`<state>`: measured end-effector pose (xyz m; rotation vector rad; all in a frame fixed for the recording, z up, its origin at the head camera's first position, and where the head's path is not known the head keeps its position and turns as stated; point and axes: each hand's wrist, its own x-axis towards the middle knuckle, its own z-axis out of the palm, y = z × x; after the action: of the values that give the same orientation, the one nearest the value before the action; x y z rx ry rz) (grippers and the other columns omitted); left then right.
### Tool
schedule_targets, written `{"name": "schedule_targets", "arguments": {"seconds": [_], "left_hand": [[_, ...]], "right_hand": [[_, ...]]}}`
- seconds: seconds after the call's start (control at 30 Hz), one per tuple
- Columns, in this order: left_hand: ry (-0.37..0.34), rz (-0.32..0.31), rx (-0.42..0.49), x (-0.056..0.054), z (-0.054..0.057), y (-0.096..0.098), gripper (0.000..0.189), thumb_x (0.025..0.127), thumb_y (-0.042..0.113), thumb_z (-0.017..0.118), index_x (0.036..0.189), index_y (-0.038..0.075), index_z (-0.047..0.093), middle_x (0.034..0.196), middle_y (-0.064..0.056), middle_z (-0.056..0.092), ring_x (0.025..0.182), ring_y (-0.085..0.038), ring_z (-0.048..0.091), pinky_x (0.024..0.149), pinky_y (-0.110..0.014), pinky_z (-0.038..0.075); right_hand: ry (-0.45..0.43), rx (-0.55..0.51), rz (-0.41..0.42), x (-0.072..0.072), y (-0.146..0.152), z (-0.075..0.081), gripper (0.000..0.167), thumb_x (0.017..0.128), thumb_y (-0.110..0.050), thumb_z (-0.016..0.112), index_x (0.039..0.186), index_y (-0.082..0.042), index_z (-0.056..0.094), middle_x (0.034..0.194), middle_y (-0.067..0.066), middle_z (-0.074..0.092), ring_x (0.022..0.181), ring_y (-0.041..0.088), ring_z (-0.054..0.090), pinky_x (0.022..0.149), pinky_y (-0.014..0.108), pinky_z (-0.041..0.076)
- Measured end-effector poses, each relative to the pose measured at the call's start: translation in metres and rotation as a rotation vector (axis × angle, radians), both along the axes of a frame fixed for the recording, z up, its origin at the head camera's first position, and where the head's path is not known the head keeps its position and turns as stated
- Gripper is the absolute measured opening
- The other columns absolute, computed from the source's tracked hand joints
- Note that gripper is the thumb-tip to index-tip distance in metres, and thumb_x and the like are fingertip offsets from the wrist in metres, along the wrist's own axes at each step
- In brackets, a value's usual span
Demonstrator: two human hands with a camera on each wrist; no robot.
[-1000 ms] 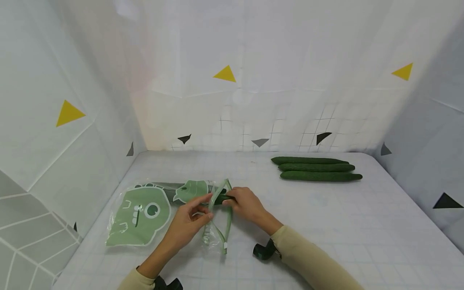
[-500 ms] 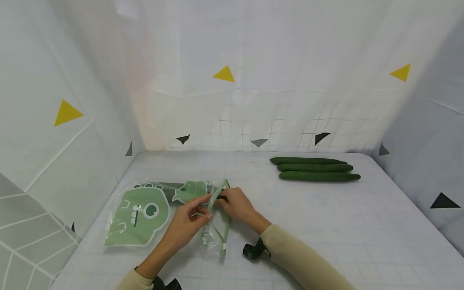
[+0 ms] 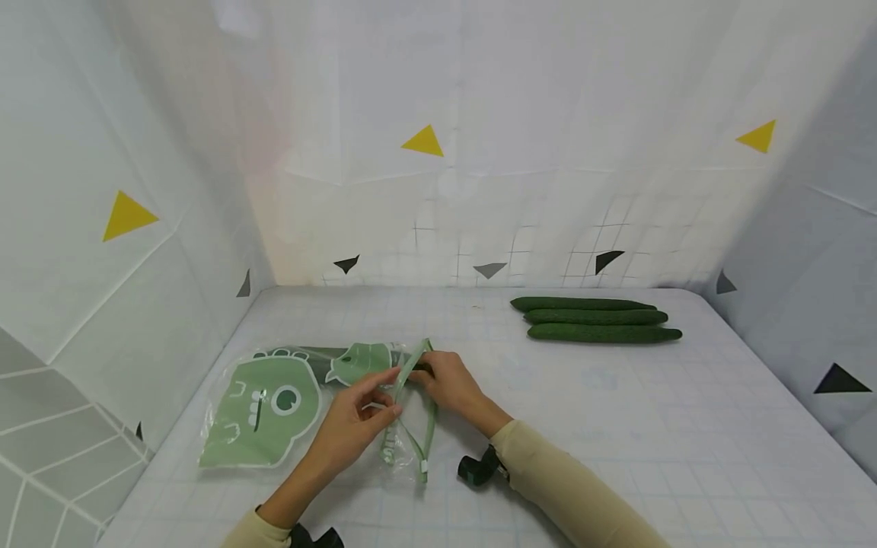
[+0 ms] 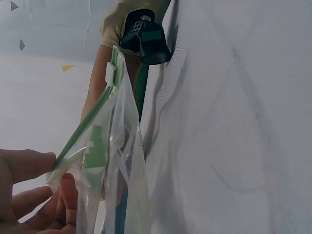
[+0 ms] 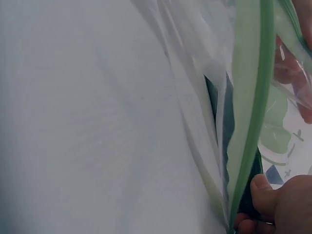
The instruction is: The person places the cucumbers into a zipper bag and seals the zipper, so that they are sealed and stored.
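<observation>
A clear zip bag [image 3: 263, 411] printed with a green cartoon dinosaur lies on the left half of the table, its green-edged mouth spread toward the right. My left hand [image 3: 349, 418] pinches the near rim of that mouth between thumb and fingers; the left wrist view shows the pinch and a white slider [image 4: 110, 73] on the zip strip. Most of a dark green cucumber [image 5: 249, 195] is inside the bag, partly covered by the print. At the bag's mouth, my right hand [image 3: 448, 382] grips the cucumber's right end, which the fingers mostly hide.
Three more cucumbers [image 3: 604, 332] lie side by side at the back right of the table. White sheets with yellow and dark triangles form walls behind and on both sides. A dark wrist camera [image 3: 478, 468] hangs below the right forearm.
My right hand has moved a little left, pushing the cucumber deeper into the bag, mostly in the first half second. The left hand keeps its pinch on the rim.
</observation>
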<state>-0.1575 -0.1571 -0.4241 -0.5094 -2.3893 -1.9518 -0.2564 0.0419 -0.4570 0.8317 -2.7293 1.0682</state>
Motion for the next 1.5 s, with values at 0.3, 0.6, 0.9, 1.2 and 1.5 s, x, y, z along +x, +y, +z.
{"name": "schedule_targets", "arguments": {"seconds": [0.3, 0.6, 0.9, 1.2, 1.5], "left_hand": [[0.025, 0.010, 0.038, -0.001, -0.007, 0.003, 0.055, 0.094, 0.000, 0.075, 0.146, 0.000, 0.058, 0.142, -0.016, 0.059, 0.104, -0.032, 0.066, 0.081, -0.027, 0.056], [0.003, 0.044, 0.050, 0.000, -0.009, 0.006, 0.055, 0.094, 0.000, 0.076, 0.146, 0.000, 0.058, 0.143, -0.016, 0.059, 0.102, -0.027, 0.067, 0.082, -0.028, 0.056], [0.003, 0.094, 0.052, 0.002, -0.005, 0.001, 0.052, 0.092, -0.003, 0.077, 0.141, 0.001, 0.062, 0.139, -0.012, 0.063, 0.099, -0.024, 0.066, 0.082, -0.027, 0.056], [-0.001, 0.095, 0.057, 0.002, -0.006, 0.003, 0.051, 0.092, -0.003, 0.077, 0.141, -0.001, 0.062, 0.137, -0.013, 0.063, 0.099, -0.023, 0.066, 0.082, -0.026, 0.056], [0.001, 0.089, 0.065, 0.002, -0.007, 0.004, 0.051, 0.092, -0.002, 0.077, 0.141, -0.001, 0.062, 0.137, -0.014, 0.063, 0.100, -0.024, 0.065, 0.081, -0.027, 0.056]], "right_hand": [[0.022, -0.030, -0.037, -0.005, 0.001, -0.002, 0.005, 0.097, -0.013, 0.076, 0.097, -0.008, 0.073, 0.077, -0.002, 0.066, 0.064, 0.009, 0.054, 0.059, 0.028, 0.046], [-0.064, -0.044, -0.030, 0.006, 0.022, 0.007, 0.025, 0.095, -0.004, 0.076, 0.119, -0.001, 0.069, 0.090, 0.002, 0.071, 0.077, 0.016, 0.066, 0.067, 0.032, 0.054], [-0.022, -0.056, -0.072, 0.008, 0.067, 0.016, 0.021, 0.095, -0.005, 0.077, 0.115, -0.001, 0.072, 0.089, -0.002, 0.069, 0.074, 0.011, 0.060, 0.067, 0.032, 0.052], [0.023, -0.041, -0.188, 0.002, 0.137, 0.024, 0.020, 0.095, -0.006, 0.076, 0.114, 0.000, 0.073, 0.094, 0.003, 0.071, 0.080, 0.018, 0.062, 0.068, 0.037, 0.051], [0.113, -0.044, -0.299, -0.006, 0.197, 0.035, 0.031, 0.097, -0.007, 0.074, 0.127, -0.002, 0.069, 0.099, 0.008, 0.073, 0.087, 0.028, 0.069, 0.068, 0.041, 0.052]]}}
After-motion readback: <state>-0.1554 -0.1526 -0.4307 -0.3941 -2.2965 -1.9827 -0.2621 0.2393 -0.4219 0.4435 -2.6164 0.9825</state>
